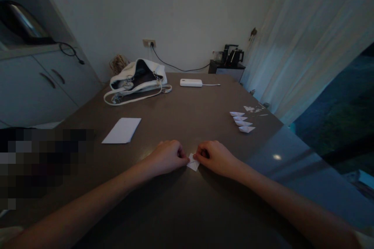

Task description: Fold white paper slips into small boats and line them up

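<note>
Between my two hands is a small folded piece of white paper (193, 164), near the middle of the table. My left hand (168, 156) pinches its left edge between thumb and fingers. On the opposite side, my right hand (216, 156) has its thumb and fingertips closed on the paper's upper right edge. Fold lines show on the paper's face, and the fingertips cover parts of its sides. Off to the right, several folded paper boats (243, 123) lie in a row. A stack of white paper sheets (122, 130) rests to the left.
A white handbag (138, 78) with its strap lies at the back left of the brown table (187, 113). Behind the middle is a white power bank (191, 82) with a short cable. Torn paper scraps (253, 109) lie near the right edge, beside the curtain (280, 39).
</note>
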The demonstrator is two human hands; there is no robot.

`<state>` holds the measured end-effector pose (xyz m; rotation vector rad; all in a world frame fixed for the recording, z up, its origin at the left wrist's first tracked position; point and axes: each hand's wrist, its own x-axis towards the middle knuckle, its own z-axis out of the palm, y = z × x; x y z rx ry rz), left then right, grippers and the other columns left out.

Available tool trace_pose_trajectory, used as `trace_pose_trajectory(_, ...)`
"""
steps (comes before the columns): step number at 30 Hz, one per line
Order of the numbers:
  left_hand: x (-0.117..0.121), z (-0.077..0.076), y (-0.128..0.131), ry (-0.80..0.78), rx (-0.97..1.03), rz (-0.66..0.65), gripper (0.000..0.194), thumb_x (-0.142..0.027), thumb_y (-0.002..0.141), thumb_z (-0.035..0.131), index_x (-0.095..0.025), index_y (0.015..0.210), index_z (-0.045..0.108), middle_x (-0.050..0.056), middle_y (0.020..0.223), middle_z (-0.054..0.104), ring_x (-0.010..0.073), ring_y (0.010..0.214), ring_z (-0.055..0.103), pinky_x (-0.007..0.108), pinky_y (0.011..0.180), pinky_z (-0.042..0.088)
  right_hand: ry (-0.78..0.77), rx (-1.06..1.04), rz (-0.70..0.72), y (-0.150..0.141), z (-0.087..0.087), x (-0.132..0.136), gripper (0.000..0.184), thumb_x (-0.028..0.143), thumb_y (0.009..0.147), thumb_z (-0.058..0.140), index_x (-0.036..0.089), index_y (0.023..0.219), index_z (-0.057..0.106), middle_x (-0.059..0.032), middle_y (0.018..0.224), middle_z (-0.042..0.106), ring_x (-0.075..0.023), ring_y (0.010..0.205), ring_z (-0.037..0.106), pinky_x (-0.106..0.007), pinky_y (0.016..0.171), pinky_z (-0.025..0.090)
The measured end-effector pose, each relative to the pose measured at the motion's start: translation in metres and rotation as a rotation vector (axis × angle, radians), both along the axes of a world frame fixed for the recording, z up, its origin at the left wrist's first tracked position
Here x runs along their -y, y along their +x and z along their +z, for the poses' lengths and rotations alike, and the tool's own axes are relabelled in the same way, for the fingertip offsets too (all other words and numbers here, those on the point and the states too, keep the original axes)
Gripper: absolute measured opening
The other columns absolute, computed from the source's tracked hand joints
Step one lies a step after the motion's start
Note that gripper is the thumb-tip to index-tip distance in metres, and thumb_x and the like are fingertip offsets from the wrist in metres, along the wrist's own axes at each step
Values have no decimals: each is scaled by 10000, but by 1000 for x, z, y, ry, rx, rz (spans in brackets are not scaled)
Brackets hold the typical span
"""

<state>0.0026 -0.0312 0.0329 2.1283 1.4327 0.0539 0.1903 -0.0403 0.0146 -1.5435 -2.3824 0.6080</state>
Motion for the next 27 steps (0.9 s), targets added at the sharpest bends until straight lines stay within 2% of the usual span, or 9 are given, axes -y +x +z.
trace_pose_trajectory(8, -3, -6, -6, 54, 4, -35, 238, -404, 769, 595, -184, 723, 675, -1, 622, 614, 147, 582, 548, 241, 547, 330, 7, -6, 22, -1, 0, 1, 175, 267, 827, 585, 156, 707, 648, -27, 659, 634, -110, 571, 524, -223, 519, 292)
trace_pose_trajectory(12, -1, -9, -7, 92, 101, -64, 196, -377, 777, 604, -188, 789, 658, -23, 624, 559, 137, 592, 524, 226, 533, 311, -3, -20, 14, -3, 2, 4, 151, 257, 825, 588, 164, 715, 633, -24, 679, 637, -118, 592, 537, -225, 531, 302)
trace_pose_trajectory(15, 1, -9, -5, 136, 155, -107, 147, -325, 790, 607, -214, 865, 667, -42, 613, 501, 124, 589, 498, 218, 539, 301, -15, -58, -10, -2, 2, 6, 83, 243, 804, 621, 167, 824, 595, -11, 688, 625, -119, 596, 533, -222, 525, 294)
trace_pose_trajectory(18, 1, -9, -5, 131, 154, -130, 150, -302, 805, 594, -233, 888, 699, -43, 593, 472, 118, 570, 473, 220, 540, 291, 4, -111, -11, 0, -2, 5, 183, 209, 789, 648, 172, 925, 532, 7, 698, 606, -111, 597, 521, -214, 521, 281)
trace_pose_trajectory(22, 0, -11, -7, 82, 168, -124, 183, -325, 807, 593, -234, 905, 719, -38, 592, 478, 119, 571, 479, 223, 532, 284, 25, -154, 41, 5, -4, -1, 142, 143, 774, 651, 174, 853, 538, 17, 725, 587, -100, 632, 514, -206, 556, 303)
trace_pose_trajectory(27, 0, -12, -9, 81, 167, -110, 208, -347, 807, 583, -239, 920, 720, -41, 589, 478, 118, 564, 479, 226, 531, 277, -57, -201, 96, 15, 2, -6, 64, 94, 763, 637, 152, 771, 611, 16, 681, 590, -90, 609, 515, -196, 564, 339)
